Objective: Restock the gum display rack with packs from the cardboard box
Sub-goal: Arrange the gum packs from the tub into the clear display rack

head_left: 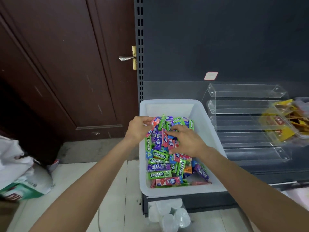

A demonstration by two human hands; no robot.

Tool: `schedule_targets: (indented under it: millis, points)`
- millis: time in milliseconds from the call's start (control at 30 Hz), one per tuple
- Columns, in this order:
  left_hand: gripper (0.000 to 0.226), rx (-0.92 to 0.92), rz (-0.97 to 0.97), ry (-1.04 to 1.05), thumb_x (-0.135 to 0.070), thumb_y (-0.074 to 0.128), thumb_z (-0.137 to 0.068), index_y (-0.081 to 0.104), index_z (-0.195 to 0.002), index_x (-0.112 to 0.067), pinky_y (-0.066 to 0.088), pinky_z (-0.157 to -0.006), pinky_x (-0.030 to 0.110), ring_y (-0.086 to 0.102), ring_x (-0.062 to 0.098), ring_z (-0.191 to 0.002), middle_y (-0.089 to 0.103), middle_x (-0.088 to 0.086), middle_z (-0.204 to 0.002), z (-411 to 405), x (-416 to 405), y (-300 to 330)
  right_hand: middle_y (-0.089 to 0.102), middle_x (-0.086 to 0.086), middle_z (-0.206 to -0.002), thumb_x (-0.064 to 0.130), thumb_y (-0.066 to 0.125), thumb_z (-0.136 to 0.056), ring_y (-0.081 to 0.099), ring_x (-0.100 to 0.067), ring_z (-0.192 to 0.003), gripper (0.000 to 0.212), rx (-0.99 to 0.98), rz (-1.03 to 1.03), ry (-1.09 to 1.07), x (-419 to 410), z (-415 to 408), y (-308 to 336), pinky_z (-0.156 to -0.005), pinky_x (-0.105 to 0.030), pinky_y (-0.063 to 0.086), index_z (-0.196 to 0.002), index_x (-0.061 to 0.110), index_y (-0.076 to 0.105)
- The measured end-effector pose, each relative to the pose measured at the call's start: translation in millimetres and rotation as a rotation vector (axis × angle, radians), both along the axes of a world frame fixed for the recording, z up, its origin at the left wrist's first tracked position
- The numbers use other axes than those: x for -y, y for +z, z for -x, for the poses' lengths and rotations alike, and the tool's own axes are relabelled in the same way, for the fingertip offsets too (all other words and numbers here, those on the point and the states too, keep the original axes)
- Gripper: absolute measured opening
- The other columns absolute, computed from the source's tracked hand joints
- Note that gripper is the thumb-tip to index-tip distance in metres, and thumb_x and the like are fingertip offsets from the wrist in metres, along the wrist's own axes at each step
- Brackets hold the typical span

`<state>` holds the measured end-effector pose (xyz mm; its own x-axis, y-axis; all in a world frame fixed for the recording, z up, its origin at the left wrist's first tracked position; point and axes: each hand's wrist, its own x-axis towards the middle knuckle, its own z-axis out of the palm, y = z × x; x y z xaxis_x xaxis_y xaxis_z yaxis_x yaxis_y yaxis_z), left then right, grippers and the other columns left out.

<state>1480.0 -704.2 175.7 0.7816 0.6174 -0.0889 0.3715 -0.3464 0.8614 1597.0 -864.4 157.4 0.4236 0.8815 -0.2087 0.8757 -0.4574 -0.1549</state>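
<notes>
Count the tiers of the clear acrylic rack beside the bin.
5 tiers show on the clear rack, stacked from the top one through and down to the lowest. All look bare; a clear container of yellow packets hides their right ends.

The light is even and soft, quite bright on the white bin (207,124) around my hands. Left of my left hand (138,129) the door (58,72) is dark. The edges curve strongly, and the bag (25,173) there is blurred. The clear rack (247,123) gives pale glare.
</notes>
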Motion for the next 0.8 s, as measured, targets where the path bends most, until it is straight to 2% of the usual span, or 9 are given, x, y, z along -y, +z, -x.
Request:
schedule_targets:
  millis: [133,233,333,400,467,500,600,700,800]
  points:
    - [0.029,0.019,-0.002,0.048,-0.014,0.061,-0.090,0.064,-0.118,-0.013,0.047,-0.064,0.017,0.057,0.009,-0.087,0.063,-0.001,-0.098,4,1,-3,0.049,0.005,-0.136,0.040,0.056,-0.090,0.043,-0.017,-0.125,0.047,0.089,-0.092,0.074,0,-3,0,-0.104,-0.036,0.037,-0.134,0.024,0.051]
    - [0.028,0.047,0.021,0.073,-0.015,0.063,-0.088,0.066,-0.115,-0.015,0.053,-0.075,0.029,0.060,0.013,-0.088,0.067,0.002,-0.102,7,2,-5,0.064,0.002,-0.114,0.032,0.048,-0.096,0.060,-0.017,-0.103,0.029,0.074,-0.244,0.000,4,-2,2,-0.089,-0.033,0.049,-0.115,0.020,0.066]
    - [0.025,0.085,0.058,0.078,-0.014,0.064,-0.087,0.067,-0.112,-0.013,0.055,-0.078,0.033,0.061,0.013,-0.086,0.067,0.002,-0.099,7,3,0,0.070,-0.004,-0.103,0.024,0.052,-0.096,0.065,-0.017,-0.087,0.024,-0.057,-0.399,-0.169,5,-1,4,-0.083,-0.032,0.052,-0.110,0.014,0.068]
    - [0.023,0.101,0.070,0.077,-0.013,0.064,-0.087,0.067,-0.110,-0.013,0.054,-0.077,0.032,0.062,0.014,-0.087,0.065,0.000,-0.098,5,2,6,0.072,-0.006,-0.098,0.015,0.057,-0.093,0.068,-0.016,-0.083,0.020,-0.287,-0.547,-0.315,5,-2,9,-0.087,-0.031,0.052,-0.109,0.014,0.069]
    - [0.019,0.109,0.079,0.080,-0.013,0.063,-0.088,0.066,-0.107,-0.014,0.053,-0.076,0.031,0.062,0.015,-0.090,0.065,0.000,-0.097,1,2,12,0.071,-0.002,-0.090,0.008,0.063,-0.087,0.069,-0.016,-0.080,0.017,-0.558,-0.693,-0.435,5,-3,21,-0.088,-0.034,0.053,-0.095,0.022,0.070]
    - [0.017,0.112,0.085,0.077,-0.013,0.063,-0.088,0.065,-0.104,-0.015,0.053,-0.076,0.032,0.063,0.016,-0.091,0.065,0.001,-0.095,-1,2,16,0.070,0.002,-0.086,0.009,0.068,-0.084,0.069,-0.015,-0.080,0.018,-0.617,-0.740,-0.459,5,-5,27,-0.087,-0.035,0.054,-0.087,0.026,0.069]
    - [0.010,0.097,0.184,0.060,-0.013,0.063,-0.088,0.061,-0.097,-0.018,0.050,-0.075,0.031,0.062,0.017,-0.083,0.065,0.005,-0.092,-14,8,27,0.069,0.009,-0.077,0.015,0.074,-0.078,0.067,-0.015,-0.082,0.016,-0.626,-0.819,-0.476,3,-14,45,-0.084,-0.036,0.053,-0.071,0.027,0.067]
    - [0.009,0.104,0.366,0.057,-0.010,0.059,-0.090,0.057,-0.095,-0.017,0.043,-0.062,0.022,0.053,0.013,-0.065,0.060,0.006,-0.087,-33,23,41,0.070,-0.001,-0.078,0.009,0.073,-0.078,0.067,-0.026,-0.086,0.019,-0.667,-0.910,-0.479,1,-27,59,-0.087,-0.045,0.052,-0.068,0.024,0.067]
    - [0.011,0.173,0.454,0.077,-0.010,0.056,-0.092,0.059,-0.100,-0.016,0.044,-0.057,0.018,0.050,0.013,-0.063,0.059,0.004,-0.079,-57,37,55,0.068,-0.006,-0.081,0.007,0.073,-0.078,0.066,-0.031,-0.088,0.016,-0.714,-0.918,-0.482,2,-46,67,-0.078,-0.043,0.056,-0.068,0.017,0.065]
